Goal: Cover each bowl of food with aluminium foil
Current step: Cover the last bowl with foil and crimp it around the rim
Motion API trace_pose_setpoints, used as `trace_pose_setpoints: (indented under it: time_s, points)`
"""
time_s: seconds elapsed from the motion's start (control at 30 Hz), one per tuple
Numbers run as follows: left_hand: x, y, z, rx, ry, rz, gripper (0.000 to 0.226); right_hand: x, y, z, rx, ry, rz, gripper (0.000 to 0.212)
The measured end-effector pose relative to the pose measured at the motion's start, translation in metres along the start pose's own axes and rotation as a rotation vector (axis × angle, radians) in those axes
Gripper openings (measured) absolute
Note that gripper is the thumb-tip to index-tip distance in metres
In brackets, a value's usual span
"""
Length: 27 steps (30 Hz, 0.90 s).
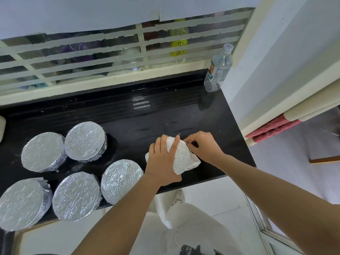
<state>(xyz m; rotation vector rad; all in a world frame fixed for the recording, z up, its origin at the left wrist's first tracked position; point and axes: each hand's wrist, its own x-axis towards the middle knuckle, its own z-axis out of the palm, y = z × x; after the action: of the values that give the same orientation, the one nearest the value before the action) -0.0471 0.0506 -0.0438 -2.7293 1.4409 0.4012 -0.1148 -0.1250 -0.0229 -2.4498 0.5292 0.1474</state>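
At the right end of the table (165, 115), fingers (164, 144) of our left hand (161, 161) curl over the foil-draped bowl (184, 159) to steady it while our right hand (204, 144) pinches its far edge, which we should crimp snugly underneath.

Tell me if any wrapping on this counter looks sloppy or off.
On the front-left bowl, the wrap bunches into a loose crumpled flap at its far right edge. The sixth bowl, gripped by the left hand while the right hand pinches its foil, is unfinished, with corners sticking out.
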Motion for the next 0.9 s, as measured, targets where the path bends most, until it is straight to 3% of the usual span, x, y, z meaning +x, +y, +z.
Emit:
trace_pose_setpoints:
  time_s: [0.27, 0.5, 0.9]
  points:
    - [0.000, -0.002, 0.004, -0.022, 0.030, 0.009, 0.127, 0.012, 0.002, -0.003, 0.066, -0.062, -0.010, 0.013]
    - [0.001, -0.001, 0.004, -0.007, -0.005, 0.000, 0.127, 0.014, -0.004, -0.008, 0.049, -0.152, -0.031, 0.023]
    - [0.000, -0.001, 0.003, -0.015, 0.009, 0.006, 0.129, 0.006, -0.003, 0.003, -0.031, 0.020, 0.001, 0.014]
